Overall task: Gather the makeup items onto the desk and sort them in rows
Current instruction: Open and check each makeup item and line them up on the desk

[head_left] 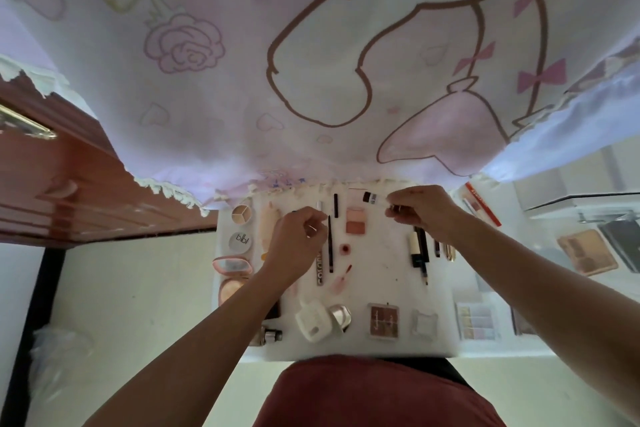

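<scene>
Vial (371, 198) with a black cap juts left from the right hand (420, 210), over the far edge of the white desk (381, 263), just beyond the blush palette (355, 220). Its clear body blurs into the fingertips. That hand pinches it; the left hand (299, 239) curls beside the pencils (330, 243), its hold unclear.
</scene>
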A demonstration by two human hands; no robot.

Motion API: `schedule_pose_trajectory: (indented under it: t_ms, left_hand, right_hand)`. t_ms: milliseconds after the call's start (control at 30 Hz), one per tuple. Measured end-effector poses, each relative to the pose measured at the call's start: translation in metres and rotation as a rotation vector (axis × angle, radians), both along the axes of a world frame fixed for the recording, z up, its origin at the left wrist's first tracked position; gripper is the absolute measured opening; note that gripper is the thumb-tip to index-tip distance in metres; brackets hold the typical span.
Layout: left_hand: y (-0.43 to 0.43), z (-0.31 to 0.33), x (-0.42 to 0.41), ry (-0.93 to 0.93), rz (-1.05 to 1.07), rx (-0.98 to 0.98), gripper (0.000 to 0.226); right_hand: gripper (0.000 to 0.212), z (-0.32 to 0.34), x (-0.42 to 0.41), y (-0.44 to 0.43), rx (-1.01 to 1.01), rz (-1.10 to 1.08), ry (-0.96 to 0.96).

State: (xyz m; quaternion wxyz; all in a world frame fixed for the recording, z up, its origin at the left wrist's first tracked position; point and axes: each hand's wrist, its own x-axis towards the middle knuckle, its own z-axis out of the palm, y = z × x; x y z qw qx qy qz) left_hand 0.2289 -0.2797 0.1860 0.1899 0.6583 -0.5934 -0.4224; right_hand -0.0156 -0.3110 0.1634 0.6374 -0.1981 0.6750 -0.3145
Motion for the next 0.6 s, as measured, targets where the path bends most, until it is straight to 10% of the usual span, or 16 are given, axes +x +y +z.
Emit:
schedule_pose_trajectory:
  t_ms: [600]
  left_hand:
    - [0.01, 0.062, 0.012, 0.346, -0.199, 0.045, 0.016]
  right_hand:
    - [0.031, 0.089, 0.048, 0.076, -0.158, 0.322, -0.014]
